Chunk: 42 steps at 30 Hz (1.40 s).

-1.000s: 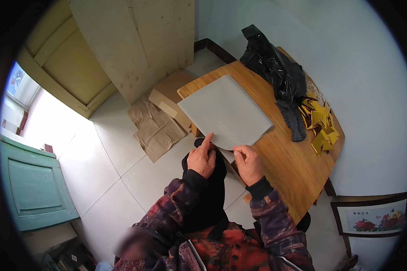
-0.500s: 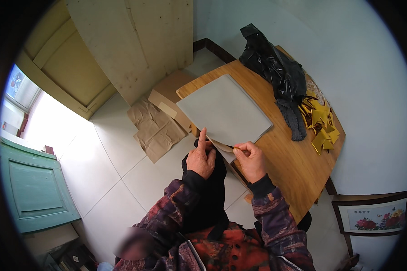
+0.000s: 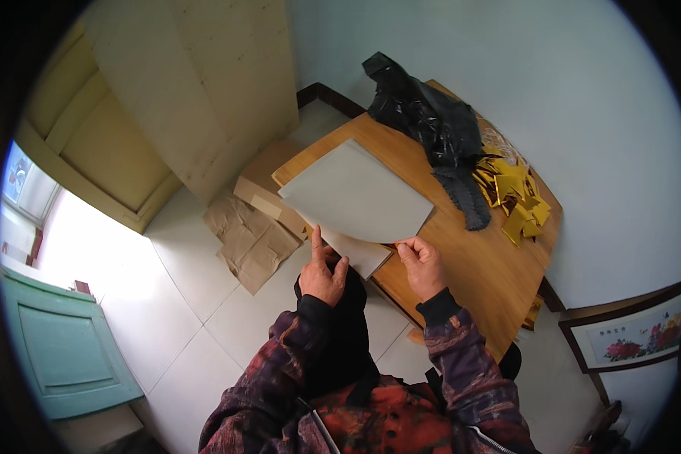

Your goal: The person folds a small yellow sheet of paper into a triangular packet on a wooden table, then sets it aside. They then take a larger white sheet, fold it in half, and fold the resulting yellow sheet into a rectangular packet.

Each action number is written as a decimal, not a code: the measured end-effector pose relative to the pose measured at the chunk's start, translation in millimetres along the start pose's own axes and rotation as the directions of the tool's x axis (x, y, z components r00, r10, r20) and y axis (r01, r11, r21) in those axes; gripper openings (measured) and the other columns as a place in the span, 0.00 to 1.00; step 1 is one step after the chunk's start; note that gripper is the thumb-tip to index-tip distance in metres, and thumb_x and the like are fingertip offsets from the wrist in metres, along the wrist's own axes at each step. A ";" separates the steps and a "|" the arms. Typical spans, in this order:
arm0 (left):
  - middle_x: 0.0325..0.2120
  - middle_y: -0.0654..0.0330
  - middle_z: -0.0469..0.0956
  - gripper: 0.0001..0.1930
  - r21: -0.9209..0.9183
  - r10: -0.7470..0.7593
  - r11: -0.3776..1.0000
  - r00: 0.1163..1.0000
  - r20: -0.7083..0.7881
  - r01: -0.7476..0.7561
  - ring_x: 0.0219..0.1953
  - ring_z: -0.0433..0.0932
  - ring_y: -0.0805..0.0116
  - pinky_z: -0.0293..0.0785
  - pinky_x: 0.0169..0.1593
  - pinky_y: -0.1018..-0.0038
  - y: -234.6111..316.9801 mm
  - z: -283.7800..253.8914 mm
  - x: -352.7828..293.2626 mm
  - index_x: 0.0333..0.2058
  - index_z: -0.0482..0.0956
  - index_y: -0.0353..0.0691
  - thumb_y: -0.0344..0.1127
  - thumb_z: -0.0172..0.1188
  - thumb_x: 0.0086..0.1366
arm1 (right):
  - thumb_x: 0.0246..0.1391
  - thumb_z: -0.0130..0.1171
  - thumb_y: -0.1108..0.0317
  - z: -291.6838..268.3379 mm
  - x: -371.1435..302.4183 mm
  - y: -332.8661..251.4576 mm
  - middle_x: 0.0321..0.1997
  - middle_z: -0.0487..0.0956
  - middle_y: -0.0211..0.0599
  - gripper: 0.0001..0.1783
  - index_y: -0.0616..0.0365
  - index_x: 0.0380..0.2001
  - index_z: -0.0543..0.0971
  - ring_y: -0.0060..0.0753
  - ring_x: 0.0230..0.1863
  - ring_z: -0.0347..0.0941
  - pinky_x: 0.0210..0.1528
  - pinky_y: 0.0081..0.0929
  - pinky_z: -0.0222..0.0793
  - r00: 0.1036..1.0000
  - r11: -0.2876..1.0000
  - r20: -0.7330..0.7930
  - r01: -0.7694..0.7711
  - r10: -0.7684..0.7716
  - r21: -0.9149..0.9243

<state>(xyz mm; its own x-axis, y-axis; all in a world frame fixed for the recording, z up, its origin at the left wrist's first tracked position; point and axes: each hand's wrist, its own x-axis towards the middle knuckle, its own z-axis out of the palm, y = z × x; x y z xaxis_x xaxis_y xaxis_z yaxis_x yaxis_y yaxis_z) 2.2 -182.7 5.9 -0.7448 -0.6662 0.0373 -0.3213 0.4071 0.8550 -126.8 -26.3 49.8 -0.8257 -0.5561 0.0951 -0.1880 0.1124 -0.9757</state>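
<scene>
A stack of pale grey-white paper sheets (image 3: pixel 359 193) lies at an angle on a wooden table (image 3: pixel 469 276). Its near edge bows up, and a lower sheet (image 3: pixel 363 259) shows beneath, sticking out past the table's edge. My right hand (image 3: pixel 424 268) pinches the near edge of the upper sheet between thumb and fingers. At the near left side is my left hand (image 3: pixel 324 276), its index finger stretched out against the sheet's edge and its thumb apart. The other left fingers are partly hidden, and nothing shows in that hand.
A crumpled black plastic bag (image 3: pixel 431 113) lies at the table's back, beside a pile of shiny gold foil pieces (image 3: pixel 511 189). Brown paper (image 3: pixel 253 246) and a cardboard box (image 3: pixel 268 185) are on the tiled floor at left. A framed flower picture (image 3: pixel 635 337) stands at right.
The view has shifted slightly. My right hand has lifted the upper sheet's near edge more, so more of the lower sheet shows. My left hand stays by the edge with its index finger extended.
</scene>
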 end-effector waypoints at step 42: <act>0.55 0.62 0.75 0.20 0.012 0.629 0.462 0.338 0.700 -0.887 0.61 0.69 0.59 0.61 0.63 0.61 67.4 71.8 -41.1 0.48 0.81 0.51 0.32 0.66 0.54 | 0.64 0.51 0.72 -170.2 -264.4 17.1 0.31 0.75 0.28 0.06 0.64 0.37 0.75 0.13 0.31 0.65 0.36 0.16 0.63 0.898 0.980 -0.403 -0.198 0.177 -0.012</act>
<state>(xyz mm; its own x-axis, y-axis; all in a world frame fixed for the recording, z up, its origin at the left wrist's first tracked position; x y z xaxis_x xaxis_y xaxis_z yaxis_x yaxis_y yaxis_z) -30.9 -83.0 24.8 -0.8632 0.4686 0.1881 0.5046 0.7865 0.3560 -2.2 262.9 41.5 -0.9890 -0.1478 -0.0078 -0.0267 0.2301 -0.9728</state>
